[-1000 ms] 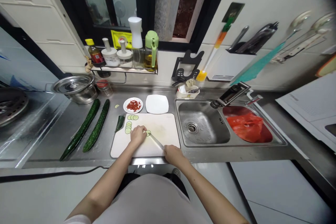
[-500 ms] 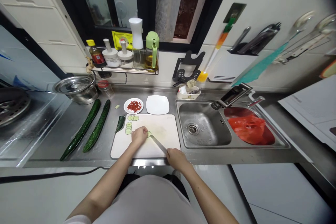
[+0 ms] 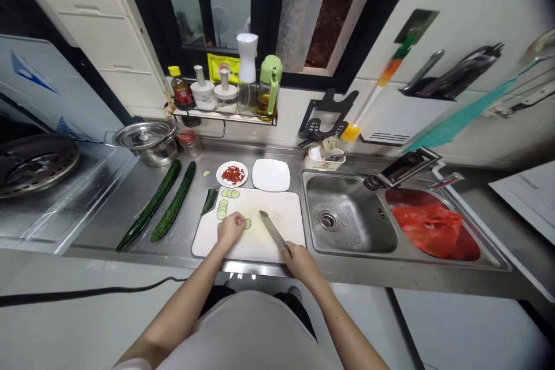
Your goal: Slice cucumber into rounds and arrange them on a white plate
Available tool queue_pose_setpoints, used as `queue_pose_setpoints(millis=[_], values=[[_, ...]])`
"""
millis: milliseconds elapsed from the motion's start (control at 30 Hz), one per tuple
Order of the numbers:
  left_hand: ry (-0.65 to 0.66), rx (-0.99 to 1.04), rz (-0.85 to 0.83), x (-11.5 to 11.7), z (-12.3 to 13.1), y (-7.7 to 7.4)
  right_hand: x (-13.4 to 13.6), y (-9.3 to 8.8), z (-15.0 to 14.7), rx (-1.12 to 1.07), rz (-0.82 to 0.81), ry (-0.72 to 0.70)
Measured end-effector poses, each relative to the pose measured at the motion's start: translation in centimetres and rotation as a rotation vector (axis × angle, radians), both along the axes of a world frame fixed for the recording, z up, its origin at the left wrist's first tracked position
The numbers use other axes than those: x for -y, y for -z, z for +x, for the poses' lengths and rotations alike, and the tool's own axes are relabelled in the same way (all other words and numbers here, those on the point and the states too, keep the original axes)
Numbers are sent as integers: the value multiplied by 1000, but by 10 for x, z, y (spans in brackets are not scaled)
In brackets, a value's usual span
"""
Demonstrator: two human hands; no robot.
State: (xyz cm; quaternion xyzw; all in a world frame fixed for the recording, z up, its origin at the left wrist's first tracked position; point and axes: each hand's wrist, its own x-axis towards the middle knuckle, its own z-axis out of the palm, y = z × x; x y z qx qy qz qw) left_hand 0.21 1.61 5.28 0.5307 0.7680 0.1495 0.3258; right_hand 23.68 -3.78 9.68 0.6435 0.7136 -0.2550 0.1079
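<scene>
My right hand grips a kitchen knife by its handle. The blade slants up and left over the white cutting board, its tip apart from the cucumber slice. My left hand has its fingers closed in a pinch at the edge of a single round cucumber slice. Overlapping cucumber slices form a short column just beyond that hand. Another row of cucumber slices lies at the board's far left corner. A cut cucumber piece rests by the board's left edge.
Two whole cucumbers lie left of the board. Behind it are a plate of chopped red bits and a square white plate. A sink is on the right, a lidded pot at back left.
The knife has moved right, away from the cucumber slice it was touching. My left hand stays by the slice. The whole view has shifted, with the counter appearing further right.
</scene>
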Motion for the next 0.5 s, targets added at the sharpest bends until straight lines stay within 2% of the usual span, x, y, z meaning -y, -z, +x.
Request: queue_pose_setpoints(millis=[500], values=[[-194, -99, 10, 0, -71, 16, -6, 0, -2, -6, -13, -12]])
